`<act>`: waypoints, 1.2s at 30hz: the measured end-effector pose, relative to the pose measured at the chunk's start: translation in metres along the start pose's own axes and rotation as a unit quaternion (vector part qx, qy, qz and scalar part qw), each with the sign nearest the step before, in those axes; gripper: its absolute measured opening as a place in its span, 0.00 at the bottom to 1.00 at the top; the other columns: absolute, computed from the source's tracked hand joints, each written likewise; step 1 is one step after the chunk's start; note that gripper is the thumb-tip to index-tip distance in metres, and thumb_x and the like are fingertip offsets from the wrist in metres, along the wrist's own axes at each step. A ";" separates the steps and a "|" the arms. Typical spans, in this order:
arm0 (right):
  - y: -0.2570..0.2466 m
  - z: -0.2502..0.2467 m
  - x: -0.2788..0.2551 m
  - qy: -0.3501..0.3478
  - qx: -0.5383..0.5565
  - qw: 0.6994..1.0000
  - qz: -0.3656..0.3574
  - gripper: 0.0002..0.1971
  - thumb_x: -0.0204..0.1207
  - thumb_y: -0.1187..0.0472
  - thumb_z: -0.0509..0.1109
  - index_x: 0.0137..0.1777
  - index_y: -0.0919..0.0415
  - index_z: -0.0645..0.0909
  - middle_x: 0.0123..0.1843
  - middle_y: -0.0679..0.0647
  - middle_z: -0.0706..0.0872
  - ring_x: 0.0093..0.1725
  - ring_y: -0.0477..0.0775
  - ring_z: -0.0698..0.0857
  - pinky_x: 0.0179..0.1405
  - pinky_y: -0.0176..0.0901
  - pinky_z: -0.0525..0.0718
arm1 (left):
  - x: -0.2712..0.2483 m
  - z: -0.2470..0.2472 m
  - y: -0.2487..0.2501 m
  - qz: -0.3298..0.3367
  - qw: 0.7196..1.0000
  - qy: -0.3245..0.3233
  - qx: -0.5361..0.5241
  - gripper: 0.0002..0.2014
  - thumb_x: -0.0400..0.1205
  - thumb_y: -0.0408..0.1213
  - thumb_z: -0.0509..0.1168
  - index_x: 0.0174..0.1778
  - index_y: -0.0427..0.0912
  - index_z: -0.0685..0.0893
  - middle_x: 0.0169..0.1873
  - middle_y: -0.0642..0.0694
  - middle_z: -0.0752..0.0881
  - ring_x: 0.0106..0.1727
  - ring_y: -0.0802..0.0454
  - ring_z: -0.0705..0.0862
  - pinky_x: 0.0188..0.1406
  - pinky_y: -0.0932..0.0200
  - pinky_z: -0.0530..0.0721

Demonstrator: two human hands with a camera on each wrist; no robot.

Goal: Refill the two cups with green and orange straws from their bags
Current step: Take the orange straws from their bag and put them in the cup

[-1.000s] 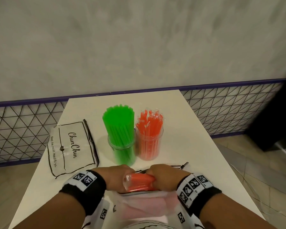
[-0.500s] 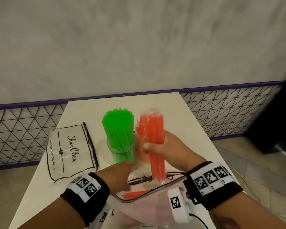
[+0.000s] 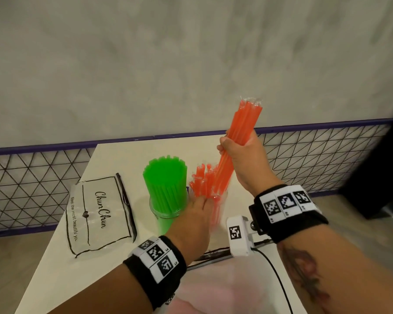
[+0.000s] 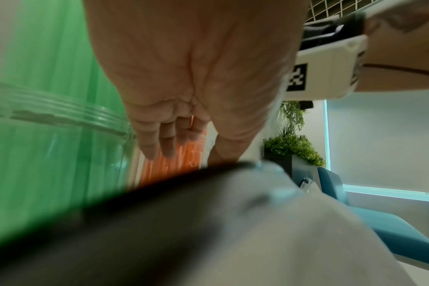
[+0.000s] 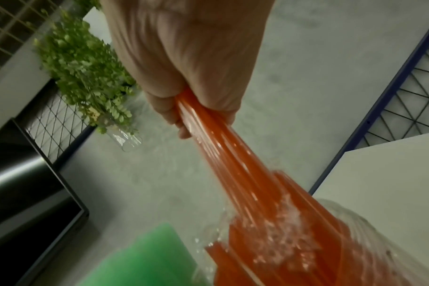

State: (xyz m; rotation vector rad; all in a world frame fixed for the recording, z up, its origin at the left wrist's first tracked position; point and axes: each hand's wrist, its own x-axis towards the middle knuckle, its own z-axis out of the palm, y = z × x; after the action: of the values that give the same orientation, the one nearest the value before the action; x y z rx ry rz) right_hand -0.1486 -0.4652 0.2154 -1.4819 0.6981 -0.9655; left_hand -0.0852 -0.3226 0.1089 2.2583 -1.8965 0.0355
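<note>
Head view: my right hand (image 3: 243, 155) clamps a tilted bundle of orange straws (image 3: 238, 141), its lower end entering the orange cup (image 3: 218, 209). My left hand (image 3: 194, 220) reaches to that cup, beside the green cup (image 3: 166, 214). An empty printed bag (image 3: 98, 214) lies left on the table (image 3: 123, 155).

Left wrist view: fingers (image 4: 157, 139) loosely extended against the orange straws in the cup (image 4: 169, 160); nothing gripped.

Right wrist view: fist closed round the bundle above the cup.
</note>
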 end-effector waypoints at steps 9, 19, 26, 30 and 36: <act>0.045 0.020 -0.017 0.064 -0.106 0.992 -0.036 0.14 0.78 0.56 0.71 0.63 0.52 0.77 0.50 0.43 0.86 0.50 0.44 0.86 0.51 0.42 0.86 | 0.001 0.008 -0.006 -0.018 0.999 0.014 -0.030 0.33 0.72 0.28 0.58 0.77 0.37 0.64 0.70 0.42 0.69 0.71 0.44 0.69 0.78 0.56 0.66; 0.046 0.007 -0.027 0.022 -0.295 0.933 -0.204 0.45 0.69 0.37 0.74 0.81 0.50 0.57 0.79 0.51 0.66 0.78 0.49 0.62 0.78 0.53 0.62 | 0.007 0.010 -0.003 -0.055 0.997 -0.007 -0.063 0.35 0.72 0.29 0.61 0.78 0.38 0.62 0.71 0.40 0.67 0.69 0.41 0.72 0.71 0.52 0.74; 0.008 0.028 -0.004 -0.098 -0.447 0.848 -0.267 0.31 0.86 0.46 0.55 0.86 0.49 0.51 0.88 0.52 0.52 0.87 0.55 0.46 0.84 0.59 0.46 | 0.013 0.021 -0.008 -0.032 0.999 -0.025 0.033 0.41 0.71 0.35 0.61 0.82 0.39 0.55 0.74 0.37 0.67 0.72 0.38 0.70 0.75 0.47 0.70; 0.044 0.033 -0.005 -0.186 -0.560 0.770 -0.243 0.28 0.86 0.59 0.56 0.85 0.55 0.57 0.87 0.57 0.56 0.86 0.56 0.53 0.83 0.56 0.49 | 0.011 0.015 -0.005 -0.031 0.999 -0.005 0.035 0.48 0.69 0.33 0.63 0.85 0.40 0.45 0.82 0.34 0.56 0.81 0.36 0.58 0.80 0.48 0.65; 0.042 0.028 -0.018 -0.074 -0.567 0.753 -0.324 0.23 0.75 0.56 0.66 0.72 0.51 0.78 0.84 0.62 0.63 0.85 0.66 0.55 0.79 0.72 0.47 | 0.006 0.014 -0.005 -0.021 0.996 -0.026 0.083 0.44 0.72 0.34 0.57 0.84 0.36 0.44 0.81 0.28 0.56 0.78 0.30 0.59 0.79 0.46 0.66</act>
State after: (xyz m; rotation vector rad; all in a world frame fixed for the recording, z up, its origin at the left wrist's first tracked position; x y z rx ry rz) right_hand -0.1286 -0.4426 0.1715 -3.0021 0.6774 -0.9108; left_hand -0.0811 -0.3302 0.0959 2.4272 -1.9383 0.1345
